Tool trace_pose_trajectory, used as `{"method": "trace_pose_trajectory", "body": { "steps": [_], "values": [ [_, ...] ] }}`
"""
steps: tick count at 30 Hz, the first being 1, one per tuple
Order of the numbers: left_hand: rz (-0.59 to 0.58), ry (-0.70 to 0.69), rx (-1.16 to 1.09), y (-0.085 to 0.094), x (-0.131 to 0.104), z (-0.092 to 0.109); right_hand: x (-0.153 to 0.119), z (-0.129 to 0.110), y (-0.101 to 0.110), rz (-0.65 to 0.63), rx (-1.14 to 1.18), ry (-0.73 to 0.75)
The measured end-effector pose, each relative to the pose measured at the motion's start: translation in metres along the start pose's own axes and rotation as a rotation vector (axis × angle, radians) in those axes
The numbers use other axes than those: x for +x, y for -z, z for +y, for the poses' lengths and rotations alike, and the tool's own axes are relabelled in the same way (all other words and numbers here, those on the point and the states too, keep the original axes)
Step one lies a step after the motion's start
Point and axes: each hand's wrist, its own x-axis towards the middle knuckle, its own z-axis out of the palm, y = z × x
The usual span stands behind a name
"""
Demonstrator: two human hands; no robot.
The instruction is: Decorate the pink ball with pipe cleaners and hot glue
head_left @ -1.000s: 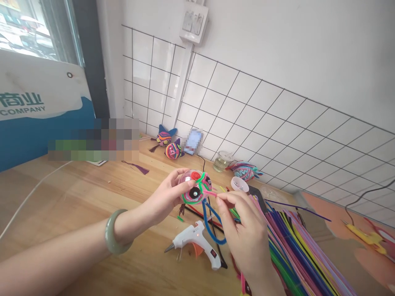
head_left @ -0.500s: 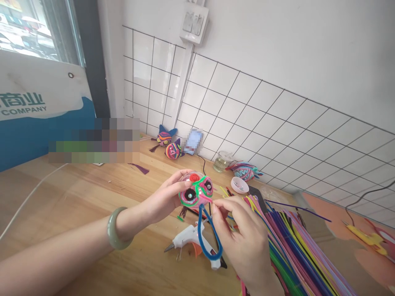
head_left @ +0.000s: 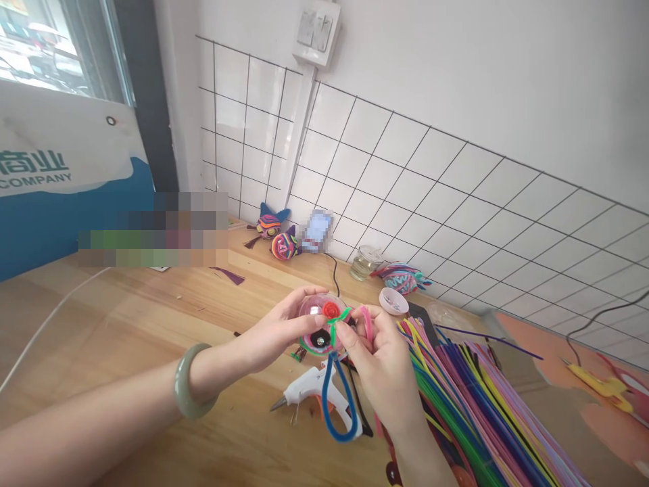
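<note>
The decorated ball (head_left: 332, 333) is gripped at its left by the left hand (head_left: 271, 331), and just right of it a near-upright pink strip (head_left: 368, 325) is held by the right hand (head_left: 386, 365).

Glue gun (head_left: 305, 387) and pipe cleaners (head_left: 479, 396) suggest a craft workshop.

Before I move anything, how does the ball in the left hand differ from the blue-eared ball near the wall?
The held ball is gripped by the left hand; the blue-eared ball rests on the table. 
The held ball shows clear, uncovered surface; the blue-eared ball's visible front is covered in coloured stripes. 
The held ball's eye is black; the blue-eared ball's eyes look yellowish. 
Both are rounded and brightly decorated.
</note>
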Motion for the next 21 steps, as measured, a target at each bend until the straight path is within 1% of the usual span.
{"method": "trace_pose_trajectory", "body": {
  "steps": [2,6,8,13,17,21],
  "values": [
    [0.006,-0.009,0.025,0.001,0.0,-0.001,0.001,0.0,0.001,-0.025,0.079,-0.024],
    [0.026,-0.013,0.079,0.001,-0.001,-0.001,0.003,0.004,0.004,-0.121,0.254,-0.1],
    [0.021,-0.016,0.095,0.001,-0.002,-0.001,0.004,0.007,0.004,-0.138,0.304,-0.13],
    [0.006,-0.026,0.099,0.003,-0.001,0.0,0.007,0.013,0.004,-0.132,0.312,-0.142],
    [-0.008,-0.045,0.05,0.006,0.002,-0.001,0.008,0.011,0.005,-0.171,0.308,-0.163],
    [-0.023,-0.051,0.064,0.008,0.002,-0.003,0.007,0.01,0.005,-0.16,0.271,-0.157]
  ]
}}
